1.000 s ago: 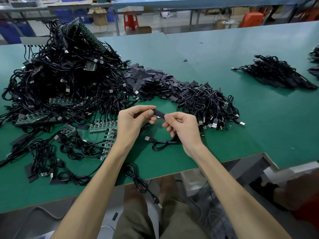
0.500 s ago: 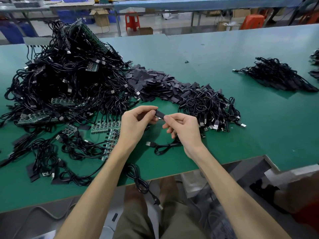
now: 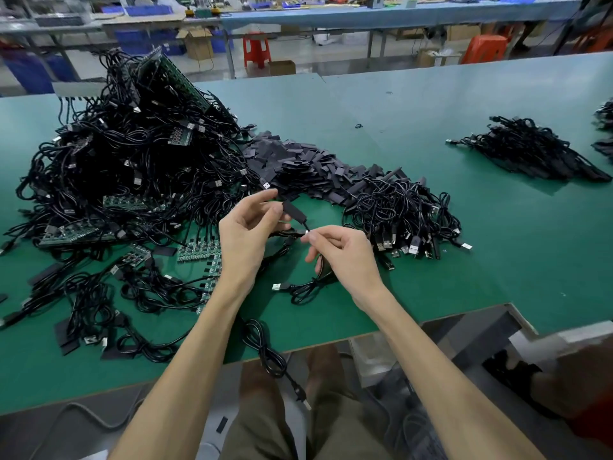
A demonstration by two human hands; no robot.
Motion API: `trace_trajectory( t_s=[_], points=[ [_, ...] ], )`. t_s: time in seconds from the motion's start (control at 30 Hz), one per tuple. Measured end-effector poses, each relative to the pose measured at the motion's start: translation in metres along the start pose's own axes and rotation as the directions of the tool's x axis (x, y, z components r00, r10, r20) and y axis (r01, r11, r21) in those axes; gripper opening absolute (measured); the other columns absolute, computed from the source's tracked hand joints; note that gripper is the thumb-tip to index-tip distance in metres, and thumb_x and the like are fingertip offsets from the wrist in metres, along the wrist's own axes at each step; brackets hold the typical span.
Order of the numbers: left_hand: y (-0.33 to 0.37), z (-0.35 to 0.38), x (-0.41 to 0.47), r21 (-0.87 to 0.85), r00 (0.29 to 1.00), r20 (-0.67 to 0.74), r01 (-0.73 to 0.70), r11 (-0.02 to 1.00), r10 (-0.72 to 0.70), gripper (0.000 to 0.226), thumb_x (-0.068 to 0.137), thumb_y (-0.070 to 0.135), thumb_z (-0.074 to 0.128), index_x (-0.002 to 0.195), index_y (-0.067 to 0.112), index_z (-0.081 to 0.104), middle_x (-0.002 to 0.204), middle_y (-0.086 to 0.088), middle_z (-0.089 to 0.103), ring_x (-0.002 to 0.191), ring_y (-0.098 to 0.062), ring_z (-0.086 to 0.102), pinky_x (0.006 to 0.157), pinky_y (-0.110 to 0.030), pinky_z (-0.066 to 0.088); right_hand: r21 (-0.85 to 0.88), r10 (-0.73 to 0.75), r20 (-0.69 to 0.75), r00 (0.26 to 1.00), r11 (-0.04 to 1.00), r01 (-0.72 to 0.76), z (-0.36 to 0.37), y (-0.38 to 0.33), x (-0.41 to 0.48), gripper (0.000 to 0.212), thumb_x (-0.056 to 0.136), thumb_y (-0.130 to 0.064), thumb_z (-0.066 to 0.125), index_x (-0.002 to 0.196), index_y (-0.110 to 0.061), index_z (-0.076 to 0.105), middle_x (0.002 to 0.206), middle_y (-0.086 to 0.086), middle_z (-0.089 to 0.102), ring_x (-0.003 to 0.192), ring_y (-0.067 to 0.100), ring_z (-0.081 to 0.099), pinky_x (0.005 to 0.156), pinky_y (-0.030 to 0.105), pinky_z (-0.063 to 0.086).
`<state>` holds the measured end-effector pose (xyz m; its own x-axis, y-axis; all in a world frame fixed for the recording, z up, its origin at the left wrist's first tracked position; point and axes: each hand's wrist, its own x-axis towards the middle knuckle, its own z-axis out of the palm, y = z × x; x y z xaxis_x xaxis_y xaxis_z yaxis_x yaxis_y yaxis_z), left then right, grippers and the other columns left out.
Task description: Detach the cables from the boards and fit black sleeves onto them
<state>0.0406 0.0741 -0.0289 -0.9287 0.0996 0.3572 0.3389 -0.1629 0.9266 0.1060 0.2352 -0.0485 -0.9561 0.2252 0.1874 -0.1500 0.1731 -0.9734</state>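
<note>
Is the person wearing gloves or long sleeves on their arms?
No gloves. The left hand and right hand are bare, with no rings, and no watch or bracelet on either wrist. The left forearm and right forearm are uncovered as far as the picture reaches. Below are what look like olive-brown cloth shorts.

Green-topped work table fills foreground; pale front edge, stepped notch at right. Beyond it, glossy grey floor. Long bench with blue top spans back of room on grey metal legs; clutter on it too blurred to name. Red plastic stool under bench, left of centre; orange plastic stool further right. Open cardboard box just left of red stool, smaller cardboard box on floor near it. Blue crates far left. Light even, diffuse.
</note>
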Motion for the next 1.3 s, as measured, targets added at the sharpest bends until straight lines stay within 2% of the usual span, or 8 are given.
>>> trace_trajectory(
  t_s=[0.13,0.33,0.5,0.7,0.83,0.97,1.13,1.3],
  points=[
    [0.005,0.004,0.002,0.049,0.999,0.033,0.037,0.998,-0.038,0.027,0.101,0.01,0.063,0.127,0.004,0.066,0.113,-0.016,0.072,0.098,-0.025,0.074,0.079,-0.035,0.062,0.108,0.044,-0.087,0.995,0.994,-0.034,-0.003,-0.001,0.0,0.02,0.104,-0.015,0.059,0.093,-0.012,0.076,0.066,0.002,0.07,0.049,0.015,0.059,0.053,0.018,0.045],
    [0.031,0.014,0.005,0.631,0.956,0.279,-0.109,0.768,-0.093,0.013,0.099,0.024,0.065,0.105,0.02,0.076,0.094,0.009,0.073,0.079,-0.003,0.065,0.074,-0.025,0.049,0.144,0.111,-0.194,0.975,0.986,-0.083,-0.003,-0.001,0.002,0.024,0.106,-0.022,0.054,0.089,-0.017,0.07,0.061,-0.006,0.062,0.052,0.009,0.054,0.048,0.016,0.04],
    [0.053,0.028,-0.005,0.709,0.781,0.483,-0.084,0.701,-0.395,0.027,0.087,0.037,0.081,0.101,0.015,0.076,0.087,0.0,0.077,0.082,-0.013,0.073,0.08,-0.035,0.059,0.138,0.092,-0.226,0.97,0.988,-0.062,-0.002,-0.001,0.003,0.022,0.104,-0.025,0.055,0.089,-0.019,0.069,0.06,-0.011,0.059,0.059,0.007,0.054,0.063,0.026,0.045],
    [0.057,0.041,-0.016,0.722,0.728,0.517,-0.087,0.686,-0.451,0.036,0.087,0.041,0.079,0.102,0.009,0.072,0.083,0.0,0.077,0.07,-0.011,0.071,0.067,-0.027,0.058,0.189,0.083,-0.259,0.962,0.981,-0.034,-0.004,-0.005,0.0,0.024,0.107,-0.023,0.052,0.089,-0.017,0.068,0.061,-0.013,0.055,0.06,0.006,0.05,0.064,0.028,0.044],
    [0.056,0.043,-0.017,0.745,0.628,0.566,-0.112,0.657,-0.534,0.026,0.089,0.022,0.077,0.093,-0.003,0.071,0.086,-0.018,0.075,0.079,-0.034,0.07,0.075,-0.047,0.059,0.171,0.025,-0.211,0.977,0.985,0.012,-0.003,-0.008,-0.001,0.023,0.107,-0.021,0.053,0.089,-0.018,0.067,0.066,-0.013,0.058,0.064,0.003,0.053,0.064,0.018,0.045],
    [0.057,0.045,-0.017,0.704,0.695,0.544,-0.074,0.707,-0.469,0.01,0.088,0.011,0.071,0.092,0.002,0.072,0.086,-0.014,0.075,0.077,-0.035,0.07,0.072,-0.048,0.061,0.234,0.033,-0.23,0.973,0.972,0.022,-0.003,-0.009,-0.001,0.031,0.108,-0.033,0.05,0.088,-0.02,0.071,0.071,-0.012,0.064,0.069,0.003,0.058,0.069,0.017,0.049],
    [0.069,0.057,-0.001,0.638,0.823,0.515,-0.182,0.748,-0.24,0.006,0.088,0.008,0.072,0.093,0.011,0.074,0.079,0.003,0.073,0.061,-0.006,0.064,0.062,-0.022,0.052,0.386,0.133,-0.22,0.966,0.922,-0.039,-0.004,-0.009,0.001,0.05,0.11,-0.05,0.039,0.1,-0.019,0.077,0.098,-0.001,0.079,0.094,0.013,0.074,0.084,0.029,0.058],
    [0.079,0.076,0.014,0.651,0.86,0.497,-0.277,0.707,-0.12,0.007,0.09,0.01,0.068,0.095,0.015,0.07,0.084,0.003,0.07,0.077,-0.016,0.068,0.064,-0.02,0.053,0.43,0.193,-0.239,0.951,0.9,-0.075,-0.004,-0.008,0.001,0.057,0.109,-0.054,0.035,0.101,-0.009,0.069,0.071,0.003,0.072,0.056,0.014,0.064,0.051,0.025,0.048]
  ],
)
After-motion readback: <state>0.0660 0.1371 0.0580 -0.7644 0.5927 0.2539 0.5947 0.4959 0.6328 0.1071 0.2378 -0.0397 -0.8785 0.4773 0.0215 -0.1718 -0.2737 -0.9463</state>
